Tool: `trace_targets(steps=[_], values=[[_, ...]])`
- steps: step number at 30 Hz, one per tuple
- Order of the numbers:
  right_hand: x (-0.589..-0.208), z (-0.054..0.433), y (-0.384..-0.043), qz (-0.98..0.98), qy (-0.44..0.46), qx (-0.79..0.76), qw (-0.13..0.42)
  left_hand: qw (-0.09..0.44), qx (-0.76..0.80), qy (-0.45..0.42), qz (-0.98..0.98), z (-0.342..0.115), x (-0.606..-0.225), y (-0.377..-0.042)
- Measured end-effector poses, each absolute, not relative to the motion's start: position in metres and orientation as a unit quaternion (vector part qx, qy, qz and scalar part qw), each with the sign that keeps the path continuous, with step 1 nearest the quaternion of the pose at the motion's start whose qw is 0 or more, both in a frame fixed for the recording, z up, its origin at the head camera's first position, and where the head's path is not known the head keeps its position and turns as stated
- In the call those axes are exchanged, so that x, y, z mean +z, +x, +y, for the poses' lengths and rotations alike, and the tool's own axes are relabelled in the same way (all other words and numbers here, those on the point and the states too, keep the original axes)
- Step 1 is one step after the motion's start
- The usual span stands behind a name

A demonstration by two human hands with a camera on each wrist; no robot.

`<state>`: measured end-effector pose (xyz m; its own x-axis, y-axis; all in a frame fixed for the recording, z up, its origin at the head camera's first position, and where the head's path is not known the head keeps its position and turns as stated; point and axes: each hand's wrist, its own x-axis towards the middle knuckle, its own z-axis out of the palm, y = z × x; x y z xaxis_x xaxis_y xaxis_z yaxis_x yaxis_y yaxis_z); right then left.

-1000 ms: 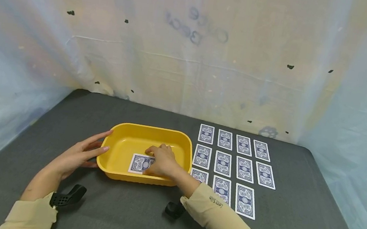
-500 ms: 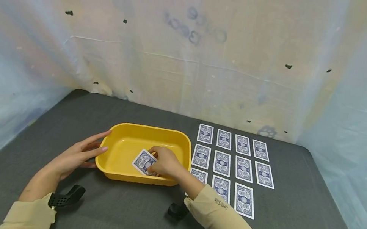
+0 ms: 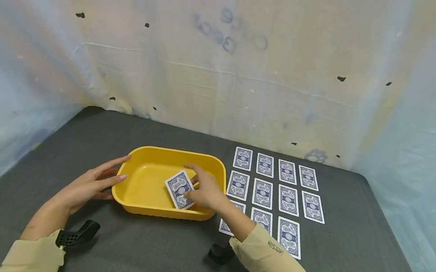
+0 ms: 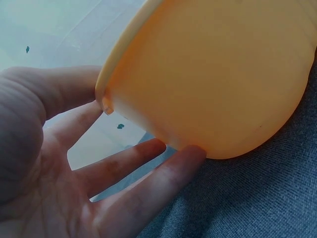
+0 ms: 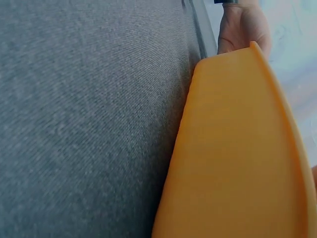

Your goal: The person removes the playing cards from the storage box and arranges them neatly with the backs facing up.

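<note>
A yellow plastic tray (image 3: 142, 188) stands on the dark cloth-covered table. My right hand (image 3: 208, 192) reaches over its right side and pinches a playing card (image 3: 179, 189), blue patterned back up, between thumb and fingers. The card is tilted inside the tray, near the front wall. Beside the tray's left end, my left hand (image 3: 87, 185) touches the rim and outer wall with fairly straight, spread fingers. In the left wrist view, its fingertips (image 4: 190, 153) press against the tray's outside. The tray's wall (image 5: 228, 144) fills much of the right wrist view, hiding most of the right hand.
Several face-down cards (image 3: 262, 193) lie in rows right of the tray; the right forearm partly covers the nearest row. A translucent plastic sheet (image 3: 224, 87) hangs behind the table. Black wrist devices (image 3: 77, 234) sit below both hands.
The right hand has lifted the card from lying flat on the tray floor, turned it to a tilt, and drawn it slightly rightward. The left hand stays against the tray.
</note>
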<state>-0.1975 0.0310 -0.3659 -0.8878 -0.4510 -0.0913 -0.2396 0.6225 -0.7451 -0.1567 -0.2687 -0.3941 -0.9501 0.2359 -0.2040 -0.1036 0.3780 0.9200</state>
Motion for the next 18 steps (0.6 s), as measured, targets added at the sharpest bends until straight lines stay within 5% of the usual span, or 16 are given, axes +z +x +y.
trace_targets(steps=[18], values=[[-0.359, 0.062, -0.19, 0.841, -0.156, -0.512, 0.076, 0.159, 0.558, 0.038, 0.813, -0.269, -0.394, -0.158]])
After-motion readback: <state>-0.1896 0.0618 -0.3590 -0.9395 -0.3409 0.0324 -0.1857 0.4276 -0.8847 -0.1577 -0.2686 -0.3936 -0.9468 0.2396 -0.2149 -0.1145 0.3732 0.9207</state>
